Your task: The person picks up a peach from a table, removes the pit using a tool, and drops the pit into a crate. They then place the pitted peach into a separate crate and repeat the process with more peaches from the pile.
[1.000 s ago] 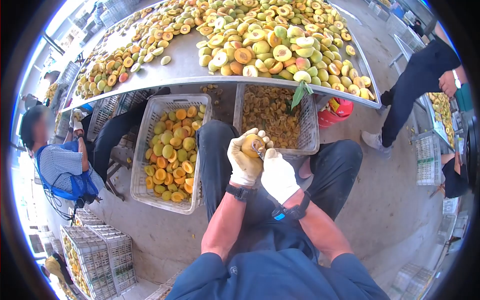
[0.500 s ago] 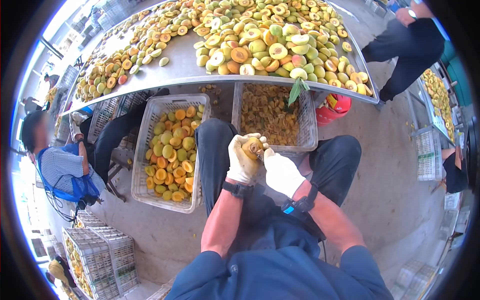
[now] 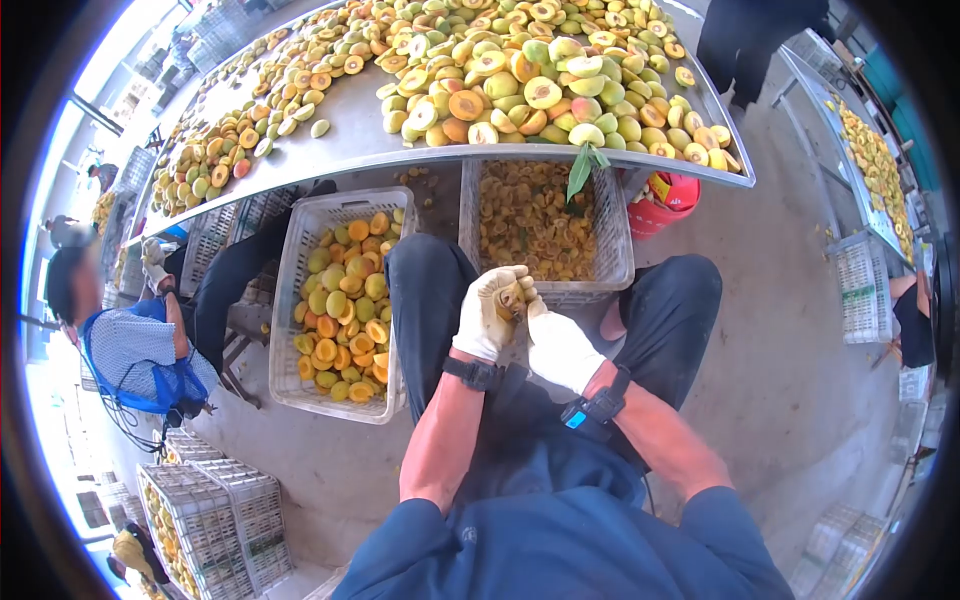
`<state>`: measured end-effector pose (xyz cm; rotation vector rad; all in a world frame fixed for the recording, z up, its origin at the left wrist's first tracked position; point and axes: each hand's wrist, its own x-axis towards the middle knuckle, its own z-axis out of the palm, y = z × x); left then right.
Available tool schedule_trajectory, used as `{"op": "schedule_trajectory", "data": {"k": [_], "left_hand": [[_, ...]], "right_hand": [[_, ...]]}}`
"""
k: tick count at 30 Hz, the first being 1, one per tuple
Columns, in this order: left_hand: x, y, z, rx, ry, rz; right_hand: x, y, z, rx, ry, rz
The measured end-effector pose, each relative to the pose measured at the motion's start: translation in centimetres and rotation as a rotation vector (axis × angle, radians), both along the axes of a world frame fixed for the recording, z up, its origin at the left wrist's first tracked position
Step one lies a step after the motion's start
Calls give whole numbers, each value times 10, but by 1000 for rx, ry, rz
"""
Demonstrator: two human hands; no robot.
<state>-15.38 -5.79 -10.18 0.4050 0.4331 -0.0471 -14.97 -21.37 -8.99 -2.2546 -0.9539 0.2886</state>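
Note:
My left hand (image 3: 486, 318), in a pale work glove, is closed around a peach half (image 3: 513, 299) whose brownish cut side shows. Against it, my white-gloved right hand (image 3: 563, 348) is pinched shut; whatever its fingers hold is hidden. Both hands are above my lap, between my knees. Just beyond them, partly under the table, stands a crate (image 3: 617, 268) of brownish pits and scraps. By my left knee is another pale crate (image 3: 283, 375), filled with yellow and orange peach halves.
A metal table (image 3: 345, 125) ahead carries a big heap of halved peaches (image 3: 560, 85), with a leafy sprig (image 3: 580, 172) over its edge. A red bucket (image 3: 662, 208) stands below. One person (image 3: 150, 345) sits at left; stacked crates (image 3: 225, 515) are behind. Another fruit table (image 3: 865, 170) is at right.
My hands remain together at the peach half, which has turned slightly in my left fingers. The person standing beyond the table's right corner has moved left and farther back in view.

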Motion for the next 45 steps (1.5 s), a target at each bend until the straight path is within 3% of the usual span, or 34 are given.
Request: {"op": "schedule_trajectory", "data": {"k": [1, 3, 6, 10, 11, 15, 18, 20, 23, 25, 26, 27, 28, 29, 30, 32, 34, 36, 38, 39, 40, 41, 42, 43, 44, 45], "left_hand": [[1, 2, 1, -42, 66, -44], [5, 5, 2, -68, 158, -119], [6, 2, -1, 70, 214, -142], [-1, -1, -8, 93, 197, -104], [-1, -1, -10, 91, 148, -86], [0, 0, 1, -43, 0, -116], [1, 0, 13, 5, -16, -87], [4, -2, 22, -25, -73, -85], [6, -1, 36, 40, -190, -163], [0, -1, 25, 255, -239, -143], [5, 1, 16, 188, -234, -181], [-4, -12, 48, 238, -326, -131], [7, -5, 41, 138, -276, -274], [6, -5, 35, 151, -180, -246], [6, -6, 39, 235, -89, -228], [1, -3, 39, 321, -121, -119], [4, 5, 18, 339, -320, -68], [3, 1, 26, 398, -315, -30], [2, -3, 25, 404, -318, 22], [0, -7, 28, 413, -305, 60], [-1, -10, 31, 422, -292, 101], [-1, -10, 34, 424, -300, 98], [-1, -10, 37, 435, -282, 115], [0, -9, 38, 446, -261, 131], [2, -7, 38, 449, -261, 130], [5, -1, 39, 402, -302, 3]], "right_hand": [[3, -2, 4, 4, 1, -8], [12, -11, 9, -166, -261, 128], [17, -18, -1, -127, -275, 168], [7, -16, -14, 22, -203, 182], [4, -13, -16, 19, -30, 103], [7, -11, -8, 12, 22, 88], [13, -10, 0, -51, -20, 213], [13, -9, 13, 69, 107, 78], [8, -6, 26, 92, 238, 47], [8, -6, 51, 25, 394, 59], [5, -5, 60, 23, 297, 91], [5, -5, 40, 61, 263, 110], [1, -8, 44, 120, 326, 106], [-1, -3, 48, 181, 572, -3], [-2, -5, 68, 213, 975, -102], [-8, -8, 100, 259, 876, -163], [-7, -1, 79, 275, 768, -122], [1, 12, 47, 168, 581, -71], [1, 23, 18, 244, 590, -93], [-5, 24, 24, 368, 677, -140], [-4, 10, 61, 223, 678, -46], [-5, 12, 58, 298, 681, -50], [-11, 18, 45, 372, 686, -50], [-3, 47, -35, 306, 387, 115], [-2, 41, -21, 309, 387, 116], [0, 26, 14, 335, 700, 65]]}}
